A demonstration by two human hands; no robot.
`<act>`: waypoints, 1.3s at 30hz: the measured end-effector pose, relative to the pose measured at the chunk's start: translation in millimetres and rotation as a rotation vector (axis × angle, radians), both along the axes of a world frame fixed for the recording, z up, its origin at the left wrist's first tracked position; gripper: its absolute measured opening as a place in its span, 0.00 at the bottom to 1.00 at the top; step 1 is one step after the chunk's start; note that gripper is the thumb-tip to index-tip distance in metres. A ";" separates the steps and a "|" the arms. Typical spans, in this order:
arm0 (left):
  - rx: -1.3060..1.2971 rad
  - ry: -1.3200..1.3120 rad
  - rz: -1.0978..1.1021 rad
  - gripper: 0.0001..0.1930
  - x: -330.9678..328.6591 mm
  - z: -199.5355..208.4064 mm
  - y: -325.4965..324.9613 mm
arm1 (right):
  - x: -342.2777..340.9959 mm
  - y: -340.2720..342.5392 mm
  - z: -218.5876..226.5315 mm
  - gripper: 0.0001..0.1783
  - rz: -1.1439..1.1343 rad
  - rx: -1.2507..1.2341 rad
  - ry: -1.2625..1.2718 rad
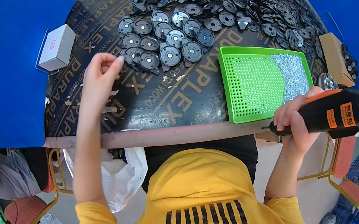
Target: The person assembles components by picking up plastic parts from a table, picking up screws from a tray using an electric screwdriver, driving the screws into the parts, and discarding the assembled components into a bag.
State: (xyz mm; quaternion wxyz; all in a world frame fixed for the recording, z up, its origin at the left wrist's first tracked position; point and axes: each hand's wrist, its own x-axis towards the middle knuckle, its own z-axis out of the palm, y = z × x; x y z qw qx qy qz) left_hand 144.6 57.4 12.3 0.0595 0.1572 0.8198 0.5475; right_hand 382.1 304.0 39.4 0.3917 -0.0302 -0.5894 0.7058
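Observation:
My right hand (298, 119) grips a black electric screwdriver (336, 113) with orange patches, held in the air beside a green tray (234, 113). Small silvery screws (291, 75) are heaped in the tray's right part, and rows of holes cover the rest. My left hand (104, 68) hangs over the table with thumb and fingertips pinched together; whatever is between them, if anything, is too small to make out. Just beyond its fingertips lies a cluster of assembled round black discs (149, 59) with metal centres.
A large pile of black plastic parts (234, 1) spreads over the far side of the dark printed table (161, 109). A white box (57, 48) stands at the left, a cardboard box (336, 62) at the right. Blue partitions (9, 57) flank the table. Another person (10, 174) sits at lower left.

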 end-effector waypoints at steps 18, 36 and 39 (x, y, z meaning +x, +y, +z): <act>-0.111 -0.207 0.102 0.08 -13.6 8.6 -57.3 | 4.7 6.2 6.1 0.22 -0.039 0.089 0.027; 0.799 -0.951 -0.319 0.07 94.1 -19.5 81.5 | -114.3 25.5 17.2 0.26 0.027 0.272 -0.136; 0.603 -0.856 -0.377 0.08 96.1 -19.9 81.3 | -124.3 23.5 11.2 0.11 -0.025 0.206 0.060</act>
